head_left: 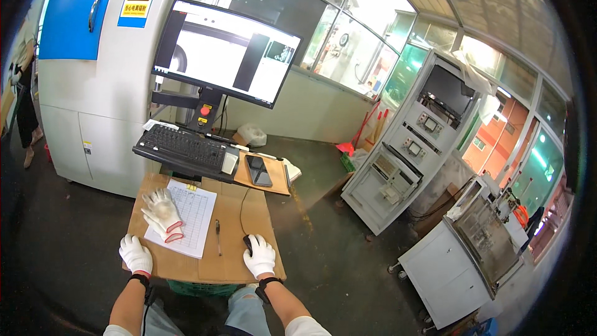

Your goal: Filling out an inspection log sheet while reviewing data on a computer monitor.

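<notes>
Left of the paper sheet (198, 211), the left hand (135, 254) rests on the near left corner of the table (186, 269). It wears a white knit glove with a red edge at the wrist; its fingers are loosely bent, but with the palm hidden I cannot tell whether they close on the table's edge. The two hands are well apart, on opposite sides of the sheet. On the sheet's left part lies a pair of loose gloves (160, 210), soft white knit with greyish smudges and red-trimmed cuffs. Beyond the sheet is a keyboard (181, 148), black and rectangular, on a raised tray. The sheet itself is flat, white and printed with a grid, a yellow clip (191, 187) at its far edge; the table beneath it is topped with plain brown cardboard. Just right of the sheet lies a slim dark pen (218, 236) with a clear barrel. Farther right of the sheet is the mouse (248, 244), black, smooth and rounded, mostly covered, a thin dark cable (241, 211) running from its far end. It sits under the right hand (260, 256), whose white-gloved fingers are wrapped over it, and well apart from the left hand.
</notes>
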A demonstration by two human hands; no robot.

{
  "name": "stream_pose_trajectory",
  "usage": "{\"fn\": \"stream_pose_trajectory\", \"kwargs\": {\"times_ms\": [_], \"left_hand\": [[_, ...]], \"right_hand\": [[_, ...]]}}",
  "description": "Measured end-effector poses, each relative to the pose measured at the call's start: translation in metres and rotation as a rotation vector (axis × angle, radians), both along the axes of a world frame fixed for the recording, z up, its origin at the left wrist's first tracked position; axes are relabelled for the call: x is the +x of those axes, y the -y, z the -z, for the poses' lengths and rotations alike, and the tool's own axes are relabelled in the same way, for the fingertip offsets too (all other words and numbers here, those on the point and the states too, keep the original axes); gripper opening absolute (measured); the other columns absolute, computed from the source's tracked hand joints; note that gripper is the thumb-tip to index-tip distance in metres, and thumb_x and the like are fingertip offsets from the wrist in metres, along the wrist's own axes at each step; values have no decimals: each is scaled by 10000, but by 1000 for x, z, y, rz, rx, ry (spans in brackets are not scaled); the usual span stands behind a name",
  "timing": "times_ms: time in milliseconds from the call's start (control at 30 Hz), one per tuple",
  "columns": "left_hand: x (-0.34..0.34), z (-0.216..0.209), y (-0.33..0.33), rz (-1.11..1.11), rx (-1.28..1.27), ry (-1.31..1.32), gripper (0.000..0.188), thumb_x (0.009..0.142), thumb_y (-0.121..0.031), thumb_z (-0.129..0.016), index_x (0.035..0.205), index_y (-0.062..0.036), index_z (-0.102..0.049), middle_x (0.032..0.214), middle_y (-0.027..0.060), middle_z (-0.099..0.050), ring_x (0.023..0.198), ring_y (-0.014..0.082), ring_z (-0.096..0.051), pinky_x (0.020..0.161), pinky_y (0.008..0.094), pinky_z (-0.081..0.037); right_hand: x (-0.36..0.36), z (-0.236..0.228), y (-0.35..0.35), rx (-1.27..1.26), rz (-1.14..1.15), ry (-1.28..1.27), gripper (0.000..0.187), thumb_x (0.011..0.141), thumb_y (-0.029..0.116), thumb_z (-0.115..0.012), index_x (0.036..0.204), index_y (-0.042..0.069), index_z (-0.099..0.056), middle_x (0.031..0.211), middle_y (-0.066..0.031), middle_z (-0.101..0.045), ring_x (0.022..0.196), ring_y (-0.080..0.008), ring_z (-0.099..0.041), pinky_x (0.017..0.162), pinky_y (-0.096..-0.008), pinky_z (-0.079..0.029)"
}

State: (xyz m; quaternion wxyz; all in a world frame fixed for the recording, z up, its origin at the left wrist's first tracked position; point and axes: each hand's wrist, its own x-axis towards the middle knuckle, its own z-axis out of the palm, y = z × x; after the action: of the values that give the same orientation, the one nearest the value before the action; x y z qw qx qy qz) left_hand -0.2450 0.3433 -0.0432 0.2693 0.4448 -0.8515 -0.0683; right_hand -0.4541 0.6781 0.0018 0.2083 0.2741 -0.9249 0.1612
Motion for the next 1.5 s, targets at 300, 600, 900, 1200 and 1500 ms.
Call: {"fn": "stream_pose_trajectory", "kwargs": {"times_ms": [300, 600, 900, 1200, 1500], "left_hand": [[1, -6, -1, 7, 16, 28, 355, 768, -148, -711, 1089, -59, -590, 1271, 115, -541, 1255, 331, -484, 1015, 468, -406], [1, -12, -5, 9, 8, 12, 321, 781, -117, -687, 1081, -69, -585, 1275, 129, -549, 1244, 353, -492, 1004, 483, -417], [2, -5, -3, 16, -26, -28, 323, 767, -112, -693, 1071, -71, -594, 1274, 129, -551, 1232, 353, -497, 991, 486, -421], [1, -4, -2, -7, 20, 21, 361, 756, -147, -732, 1077, -53, -598, 1271, 127, -545, 1256, 342, -485, 1015, 475, -408], [0, -8, -3, -3, 7, 31, 322, 777, -121, -697, 1074, -66, -585, 1278, 124, -542, 1248, 348, -488, 1004, 483, -421]], "right_hand": [[-1, 2, -1, -13, -11, -4, 515, 841, 277, -661, 1342, 188, -578, 1347, -105, -583, 1054, -362, -627, 899, -494, -517], [-3, 5, -1, -16, -31, -4, 506, 855, 269, -663, 1346, 187, -573, 1364, -104, -572, 1070, -366, -620, 918, -497, -512], [-2, 4, -1, 8, -46, -24, 487, 866, 260, -654, 1341, 189, -573, 1365, -118, -570, 1047, -385, -620, 896, -508, -519], [-2, 4, -2, 0, -59, -42, 464, 867, 245, -653, 1324, 213, -583, 1354, -119, -571, 1012, -380, -628, 877, -508, -522], [-3, 2, -1, 12, -57, -62, 452, 858, 236, -656, 1304, 216, -593, 1342, -115, -577, 1005, -374, -630, 853, -506, -530]]}}
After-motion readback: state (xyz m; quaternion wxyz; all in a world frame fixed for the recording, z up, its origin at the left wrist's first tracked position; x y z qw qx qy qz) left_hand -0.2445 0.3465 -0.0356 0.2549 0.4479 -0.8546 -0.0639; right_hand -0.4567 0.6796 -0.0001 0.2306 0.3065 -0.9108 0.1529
